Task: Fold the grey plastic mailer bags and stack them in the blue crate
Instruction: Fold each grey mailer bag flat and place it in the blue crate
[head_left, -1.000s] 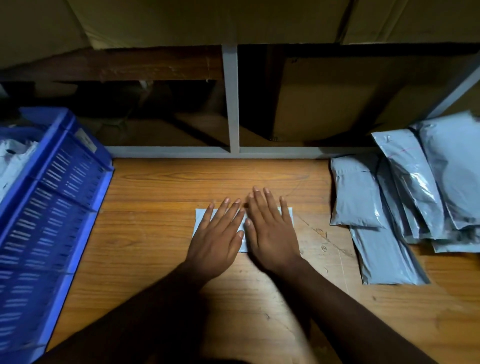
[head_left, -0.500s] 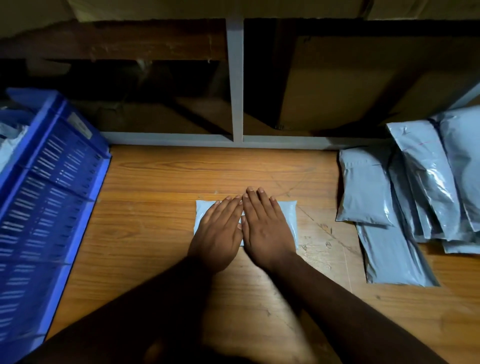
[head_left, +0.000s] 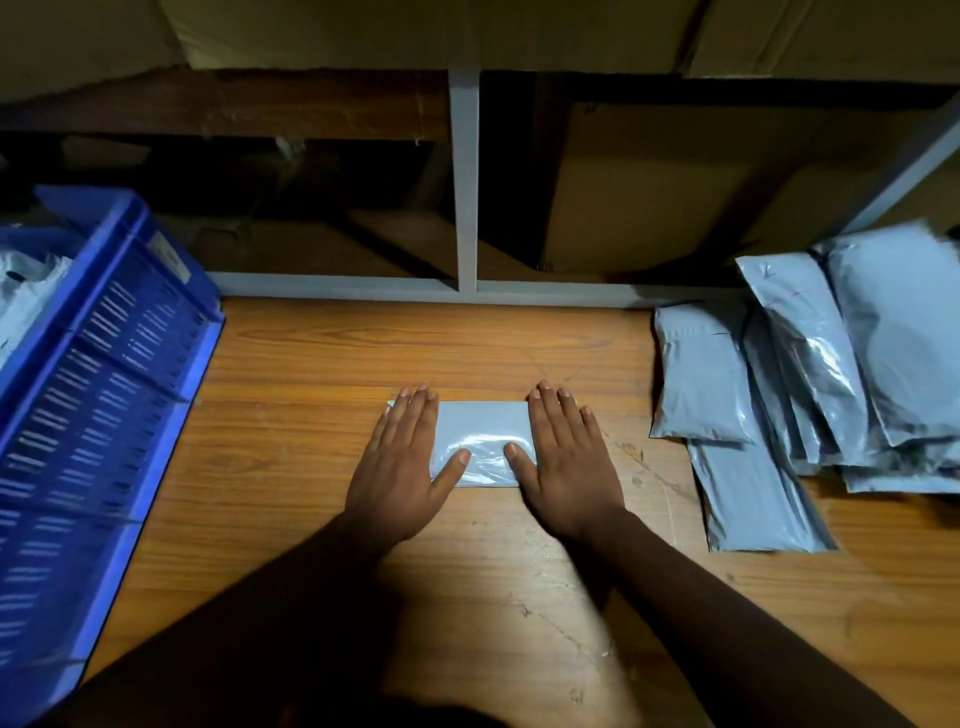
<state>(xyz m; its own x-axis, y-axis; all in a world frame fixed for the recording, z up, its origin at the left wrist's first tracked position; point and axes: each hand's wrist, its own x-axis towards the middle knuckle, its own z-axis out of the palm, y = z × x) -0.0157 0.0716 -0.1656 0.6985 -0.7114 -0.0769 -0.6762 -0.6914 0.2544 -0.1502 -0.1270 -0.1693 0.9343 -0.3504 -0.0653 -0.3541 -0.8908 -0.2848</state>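
Left hand (head_left: 400, 467) and right hand (head_left: 566, 462) press flat, fingers extended, on opposite ends of the folded mailer bag (head_left: 483, 441). The bag lies mid-table (head_left: 311, 441), long axis left-right. Blue crate (head_left: 78, 415) far left; unfolded bags (head_left: 810, 374) far right.

I see a glossy grey plastic bag (head_left: 483, 441) on a scratched, wood-grain desk (head_left: 322, 364). Left of it, a blue perforated plastic crate (head_left: 104, 364); right, shiny plastic bags (head_left: 810, 374); behind, matt painted metal frame (head_left: 464, 182).

pale label on blue crate (head_left: 171, 257) wall, print too blurred to read, no other text
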